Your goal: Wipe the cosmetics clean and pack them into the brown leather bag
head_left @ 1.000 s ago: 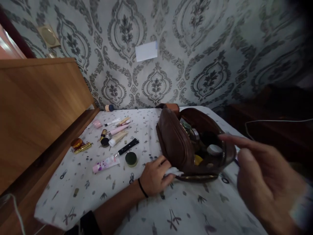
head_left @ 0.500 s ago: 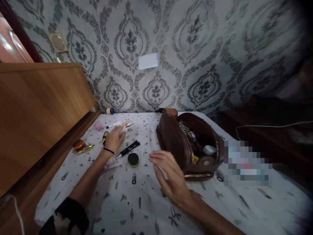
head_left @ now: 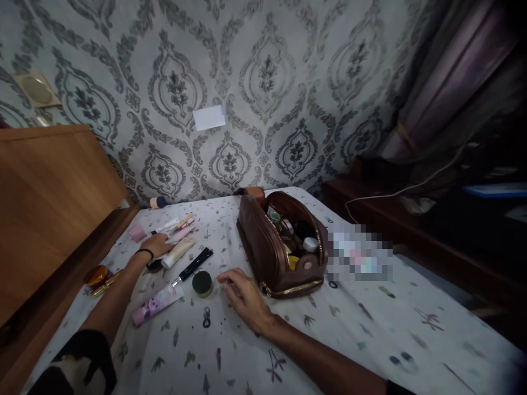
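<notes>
My left hand (head_left: 158,245) reaches among tubes on the left, beside a cream tube (head_left: 178,252) and over a dark round item that it partly covers. Whether its fingers grip anything is hidden. My right hand (head_left: 245,302) hovers or rests low over the cloth with bent, parted fingers and nothing in them. It is between a dark green round jar (head_left: 202,283) and an open brown bag (head_left: 261,241) holding jars and other small items. A black tube (head_left: 197,264) and a pink-and-white tube (head_left: 157,304) lie near the jar.
The patterned white cloth (head_left: 239,367) carries an amber jar (head_left: 97,275), a gold stick (head_left: 106,283), a pink item (head_left: 136,232) and a navy-capped bottle (head_left: 157,202). A wooden panel (head_left: 53,203) stands left. A blurred packet (head_left: 360,252) lies right of the bag.
The view has swung right. My left hand has shifted among the tubes, and the cream and pink-and-white tubes show more fully. My right hand remains between jar and bag.
</notes>
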The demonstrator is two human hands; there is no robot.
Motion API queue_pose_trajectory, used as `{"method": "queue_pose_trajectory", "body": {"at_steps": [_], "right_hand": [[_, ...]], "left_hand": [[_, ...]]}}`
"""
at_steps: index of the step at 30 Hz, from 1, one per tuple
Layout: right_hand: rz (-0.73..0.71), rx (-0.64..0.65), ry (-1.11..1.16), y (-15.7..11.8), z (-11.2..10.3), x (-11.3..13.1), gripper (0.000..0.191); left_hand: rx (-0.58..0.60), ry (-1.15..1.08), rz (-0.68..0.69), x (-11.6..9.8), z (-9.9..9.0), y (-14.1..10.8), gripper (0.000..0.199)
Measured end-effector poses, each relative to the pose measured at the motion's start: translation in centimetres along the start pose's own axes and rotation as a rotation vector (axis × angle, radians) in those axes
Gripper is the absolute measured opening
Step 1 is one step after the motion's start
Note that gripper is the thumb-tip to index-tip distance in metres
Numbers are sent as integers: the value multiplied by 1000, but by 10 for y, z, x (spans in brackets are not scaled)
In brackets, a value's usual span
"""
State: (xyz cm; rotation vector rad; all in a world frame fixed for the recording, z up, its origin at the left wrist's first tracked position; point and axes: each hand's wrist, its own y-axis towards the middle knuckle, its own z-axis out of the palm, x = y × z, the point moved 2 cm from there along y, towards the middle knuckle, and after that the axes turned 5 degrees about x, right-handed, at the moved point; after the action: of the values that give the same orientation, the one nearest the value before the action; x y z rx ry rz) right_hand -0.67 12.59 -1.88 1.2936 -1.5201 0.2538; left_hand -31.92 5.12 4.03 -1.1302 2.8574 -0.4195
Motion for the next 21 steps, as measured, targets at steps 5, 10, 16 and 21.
{"method": "queue_pose_trajectory", "body": {"at_steps": [5, 10, 16, 21], "right_hand": [[90, -18, 79, 2, 0, -5, 19], [150, -18, 144, 1, -3, -2, 20], [233, -40, 400, 13, 1, 10, 33], [337, -135, 818, 27, 21, 19, 44]], "left_hand": [[-53, -35, -43, 1, -10, -9, 37], [-219, -125, -39, 0, -21, -39, 41], [-387, -340, 90, -34, -10, -102, 38], [-434, -573, 289, -91, 23, -150, 24]]}}
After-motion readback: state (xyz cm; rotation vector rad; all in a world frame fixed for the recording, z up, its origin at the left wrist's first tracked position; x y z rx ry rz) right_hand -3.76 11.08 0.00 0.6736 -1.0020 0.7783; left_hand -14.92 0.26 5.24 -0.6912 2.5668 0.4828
